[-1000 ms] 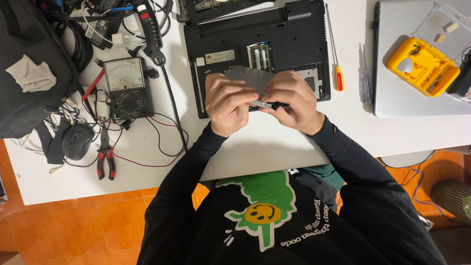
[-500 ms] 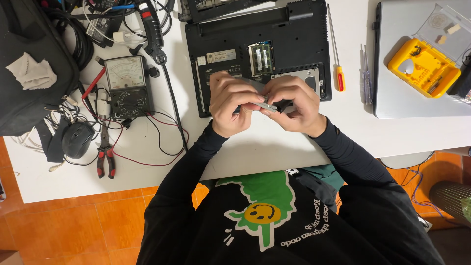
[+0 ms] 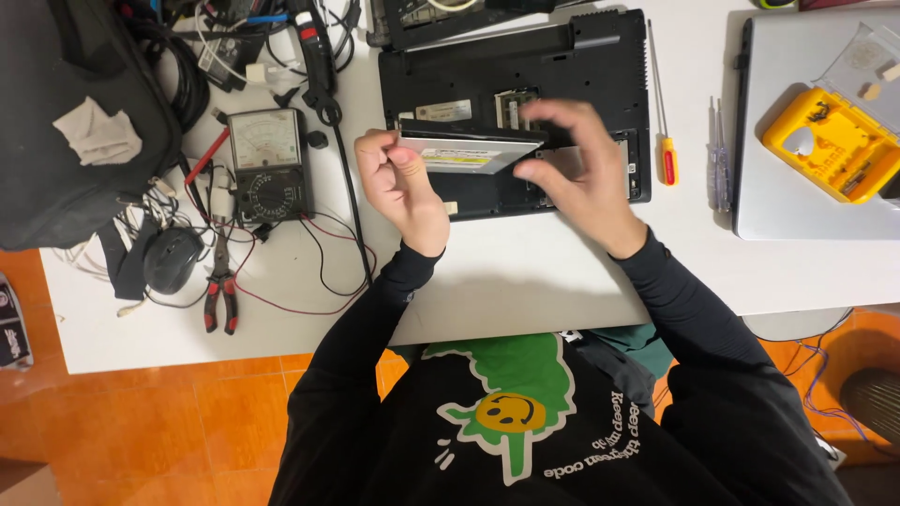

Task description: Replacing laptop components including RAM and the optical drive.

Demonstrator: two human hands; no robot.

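My left hand (image 3: 403, 187) grips the left end of a flat grey optical drive (image 3: 469, 150) and holds it level just above an upturned black laptop (image 3: 600, 66). The laptop's bottom covers are off and its memory slot shows. My right hand (image 3: 581, 169) is blurred, with its fingers spread, at the drive's right end. Its thumb is close to the drive's corner, and I cannot tell whether it touches.
On the white table (image 3: 525, 272), an analogue multimeter (image 3: 267, 159) with red and black leads, red-handled pliers (image 3: 221, 290), a black mouse (image 3: 172, 260) and a black bag (image 3: 75, 122) lie at left. A screwdriver (image 3: 666, 155) lies right of the laptop. A yellow bit case (image 3: 830, 141) sits on a silver laptop (image 3: 806, 206).
Both hands were pinched together on the drive in front of the laptop. Now the drive is turned flat and raised over the laptop, and my right hand has opened and slid to its right end.
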